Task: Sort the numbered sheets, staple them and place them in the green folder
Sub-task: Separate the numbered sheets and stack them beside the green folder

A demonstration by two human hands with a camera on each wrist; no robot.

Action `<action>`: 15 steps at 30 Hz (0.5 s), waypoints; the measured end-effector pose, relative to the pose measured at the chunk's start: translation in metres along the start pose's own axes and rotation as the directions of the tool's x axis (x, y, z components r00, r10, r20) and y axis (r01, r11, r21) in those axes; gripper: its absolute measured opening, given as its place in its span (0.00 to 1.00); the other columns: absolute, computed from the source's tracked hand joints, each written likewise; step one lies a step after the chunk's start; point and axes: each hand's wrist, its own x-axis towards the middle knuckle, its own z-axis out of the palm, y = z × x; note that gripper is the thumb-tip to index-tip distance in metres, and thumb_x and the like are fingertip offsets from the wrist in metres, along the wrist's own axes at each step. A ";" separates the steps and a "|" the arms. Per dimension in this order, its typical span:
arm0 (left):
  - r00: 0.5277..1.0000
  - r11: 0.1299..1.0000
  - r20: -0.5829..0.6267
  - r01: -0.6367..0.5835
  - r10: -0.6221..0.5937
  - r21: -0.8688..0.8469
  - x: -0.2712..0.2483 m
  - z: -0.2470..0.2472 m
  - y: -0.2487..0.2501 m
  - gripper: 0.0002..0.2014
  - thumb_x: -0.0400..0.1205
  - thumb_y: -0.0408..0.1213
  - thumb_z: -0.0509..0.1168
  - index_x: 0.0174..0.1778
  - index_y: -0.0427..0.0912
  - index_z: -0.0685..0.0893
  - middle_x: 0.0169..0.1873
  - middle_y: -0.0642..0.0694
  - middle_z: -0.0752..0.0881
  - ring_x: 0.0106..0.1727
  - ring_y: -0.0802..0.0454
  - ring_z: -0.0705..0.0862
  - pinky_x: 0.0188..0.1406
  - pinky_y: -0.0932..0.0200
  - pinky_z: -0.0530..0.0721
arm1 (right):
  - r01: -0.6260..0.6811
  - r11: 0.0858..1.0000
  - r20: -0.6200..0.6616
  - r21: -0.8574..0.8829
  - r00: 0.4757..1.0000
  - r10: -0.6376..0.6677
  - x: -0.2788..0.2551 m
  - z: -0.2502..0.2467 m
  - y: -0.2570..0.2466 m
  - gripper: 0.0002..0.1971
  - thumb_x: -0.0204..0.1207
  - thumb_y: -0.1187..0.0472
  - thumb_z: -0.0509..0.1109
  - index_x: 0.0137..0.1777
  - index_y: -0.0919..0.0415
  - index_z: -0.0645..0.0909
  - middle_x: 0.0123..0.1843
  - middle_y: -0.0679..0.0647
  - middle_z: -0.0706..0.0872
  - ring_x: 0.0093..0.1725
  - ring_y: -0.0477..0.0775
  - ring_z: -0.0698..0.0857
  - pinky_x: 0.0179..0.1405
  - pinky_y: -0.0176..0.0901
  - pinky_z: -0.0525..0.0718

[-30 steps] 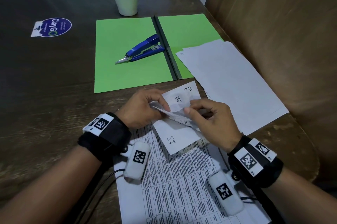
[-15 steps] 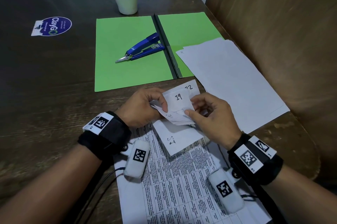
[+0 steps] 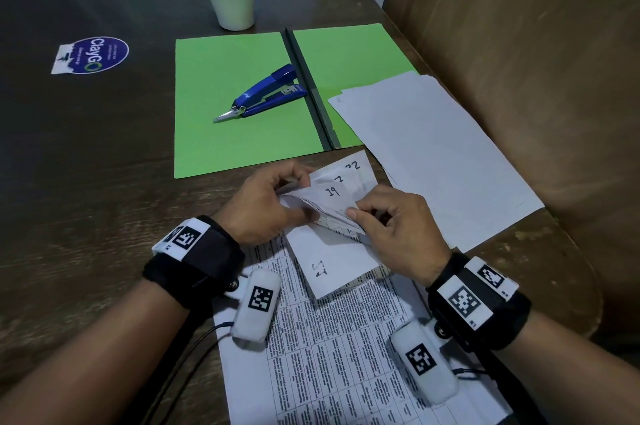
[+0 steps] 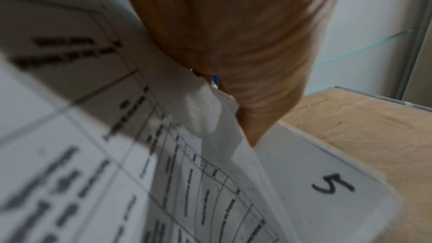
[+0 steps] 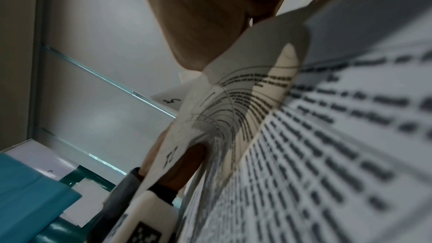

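Sheets (image 3: 334,197) lowered, both hands (image 3: 398,230) pinching

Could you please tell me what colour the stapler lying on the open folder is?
Blue, with a silver metal tip; the stapler shows best in the head view.

Close under our right hand (image 5: 210,16) we see a curled sheet (image 5: 245,95) with printed curved lines, pinched at its top edge. Printed text pages (image 5: 327,154) blur to the right. A small slip marked 5 (image 5: 171,101) shows behind, and a tagged wrist unit (image 5: 149,217) sits below.
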 end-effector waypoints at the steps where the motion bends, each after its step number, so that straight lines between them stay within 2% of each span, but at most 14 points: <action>1: 1.000 1.000 0.006 -0.004 0.004 0.017 0.000 0.000 0.001 0.16 0.68 0.27 0.83 0.37 0.50 0.85 0.63 0.59 0.87 0.67 0.55 0.85 0.67 0.43 0.86 | -0.001 1.000 0.007 -0.001 1.000 0.001 0.000 -0.001 -0.001 0.10 0.76 0.62 0.78 0.33 0.54 0.86 0.32 0.41 0.81 0.29 0.44 0.77 0.31 0.38 0.76; 3: 0.999 0.998 0.035 -0.032 0.030 0.047 0.000 -0.001 0.002 0.15 0.65 0.30 0.84 0.34 0.53 0.89 0.63 0.55 0.87 0.67 0.52 0.85 0.67 0.38 0.84 | -0.035 0.998 0.023 0.047 0.999 0.034 -0.001 -0.002 -0.007 0.10 0.78 0.58 0.77 0.35 0.56 0.88 0.31 0.44 0.84 0.29 0.46 0.80 0.30 0.38 0.78; 5: 0.997 0.997 0.056 -0.062 0.058 0.054 0.000 -0.001 0.003 0.13 0.64 0.30 0.84 0.32 0.53 0.90 0.60 0.52 0.89 0.63 0.50 0.87 0.64 0.38 0.85 | -0.103 0.986 0.050 0.132 0.994 0.098 -0.001 -0.004 -0.014 0.13 0.80 0.49 0.72 0.36 0.53 0.89 0.29 0.43 0.85 0.28 0.43 0.79 0.30 0.37 0.77; 7: 0.995 0.995 0.067 -0.080 0.077 0.053 0.000 -0.001 0.001 0.16 0.65 0.25 0.84 0.32 0.51 0.90 0.58 0.51 0.90 0.60 0.51 0.89 0.63 0.41 0.87 | -0.184 0.960 0.066 0.213 0.983 0.174 0.000 -0.005 -0.015 0.17 0.78 0.41 0.68 0.37 0.50 0.87 0.27 0.41 0.81 0.28 0.43 0.77 0.32 0.44 0.80; 8: 0.994 0.995 0.070 -0.085 0.081 0.051 0.000 -0.001 0.001 0.16 0.65 0.23 0.84 0.33 0.50 0.90 0.57 0.51 0.90 0.59 0.52 0.89 0.62 0.44 0.87 | -0.223 0.946 0.067 0.238 0.975 0.213 0.001 -0.005 -0.012 0.17 0.76 0.39 0.70 0.39 0.51 0.88 0.29 0.41 0.83 0.30 0.46 0.79 0.35 0.50 0.84; 10: 0.994 0.995 0.073 -0.083 0.078 0.058 -0.001 -0.001 0.001 0.16 0.65 0.23 0.84 0.33 0.49 0.89 0.55 0.53 0.90 0.59 0.53 0.89 0.61 0.49 0.88 | -0.253 0.942 0.055 0.220 0.968 0.247 0.002 -0.002 -0.004 0.11 0.73 0.45 0.79 0.43 0.53 0.91 0.35 0.47 0.90 0.35 0.52 0.86 0.41 0.54 0.88; 12: 0.995 0.995 0.071 -0.072 0.067 0.069 -0.001 -0.001 0.002 0.16 0.65 0.23 0.83 0.33 0.49 0.89 0.54 0.54 0.90 0.59 0.55 0.88 0.57 0.53 0.88 | -0.252 0.950 0.043 0.183 0.968 0.248 0.003 -0.001 0.002 0.03 0.73 0.57 0.81 0.39 0.52 0.91 0.35 0.47 0.91 0.35 0.47 0.87 0.39 0.46 0.86; 15: 0.999 0.996 0.041 -0.036 0.033 0.076 0.000 0.000 0.003 0.15 0.66 0.26 0.83 0.33 0.50 0.87 0.55 0.52 0.90 0.61 0.53 0.87 0.57 0.52 0.87 | -0.249 0.957 0.031 0.147 0.968 0.247 0.002 -0.001 0.007 0.07 0.74 0.61 0.80 0.37 0.50 0.91 0.33 0.43 0.90 0.34 0.43 0.85 0.38 0.40 0.83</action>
